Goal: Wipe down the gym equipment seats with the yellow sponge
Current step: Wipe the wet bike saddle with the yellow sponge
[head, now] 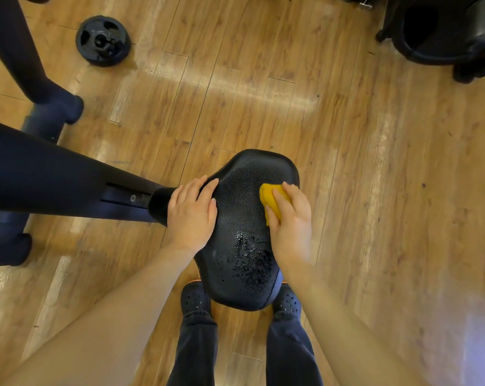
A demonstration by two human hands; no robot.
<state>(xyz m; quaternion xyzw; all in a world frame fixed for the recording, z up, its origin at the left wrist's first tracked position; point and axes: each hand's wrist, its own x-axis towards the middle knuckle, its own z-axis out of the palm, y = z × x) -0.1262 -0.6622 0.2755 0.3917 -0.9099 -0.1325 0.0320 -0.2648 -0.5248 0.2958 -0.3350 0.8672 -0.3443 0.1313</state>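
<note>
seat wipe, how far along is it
Partly done. The near part of the black seat shows wet droplets, so it looks wiped. Now the right hand presses the yellow sponge on the seat's right side while the left hand steadies it. The far end looks dry and remains.

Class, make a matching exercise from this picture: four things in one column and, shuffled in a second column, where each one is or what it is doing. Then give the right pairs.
1. yellow sponge
2. left hand
3. weight plate
4. wet patch

a. lying on the wooden floor
b. on the seat's near end
c. gripped by the right hand
d. resting on the seat's left edge

Pairs: 1-c, 2-d, 3-a, 4-b
</note>
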